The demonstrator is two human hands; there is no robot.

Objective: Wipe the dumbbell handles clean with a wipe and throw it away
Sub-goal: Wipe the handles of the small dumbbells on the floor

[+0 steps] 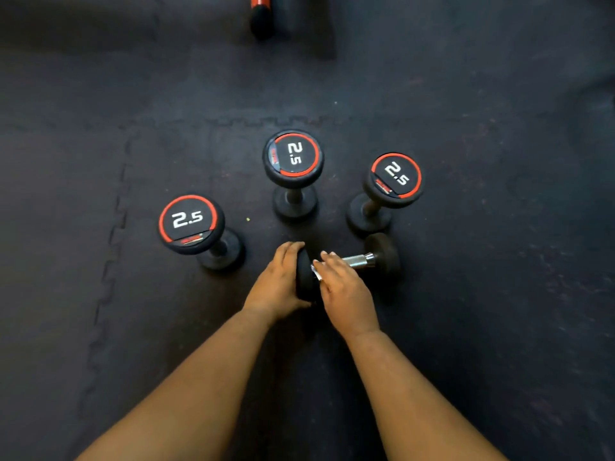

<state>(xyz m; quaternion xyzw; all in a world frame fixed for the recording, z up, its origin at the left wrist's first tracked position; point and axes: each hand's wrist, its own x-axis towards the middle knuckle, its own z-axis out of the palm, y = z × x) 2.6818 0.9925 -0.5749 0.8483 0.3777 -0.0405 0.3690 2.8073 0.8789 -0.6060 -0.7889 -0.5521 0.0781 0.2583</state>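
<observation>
- Black rubber floor mats [100,327] with interlocking puzzle-edge seams carry everything you see here; one seam runs down the left, another crosses behind the dumbbells.
- Lying dumbbell [349,266]: on its side directly in front of you, chrome handle [361,260] running left to right, one black head at each end.
- Your left hand [278,284] cups the near-left head of that dumbbell, fingers curled over its top edge, grasping it.
- Your right hand [342,284] lies across the left part of the handle, palm down, fingers fairly straight and pointing away from you.
- White wipe [316,272]: only a small crumpled edge shows, under the right hand, against the handle next to the left head. You cannot tell how much of it is wrapped round the bar.
- Right part of the handle is bare and uncovered up to the far head.
- Left upright dumbbell [191,224]: standing on end, top face marked 2.5 inside a red ring, to the left of your left hand, apart from it.
- Centre upright dumbbell [293,158]: standing on end, same 2.5 marking, beyond the lying one.
- Right upright dumbbell [394,179]: on end too, 2.5 marking; its lower head sits just beside the far head of the lying dumbbell. Contact cannot be judged.
- Red-and-black object [261,15] at the top edge, well apart from the group; too cut off to name.
- Both forearms are bare, entering from the bottom edge.
</observation>
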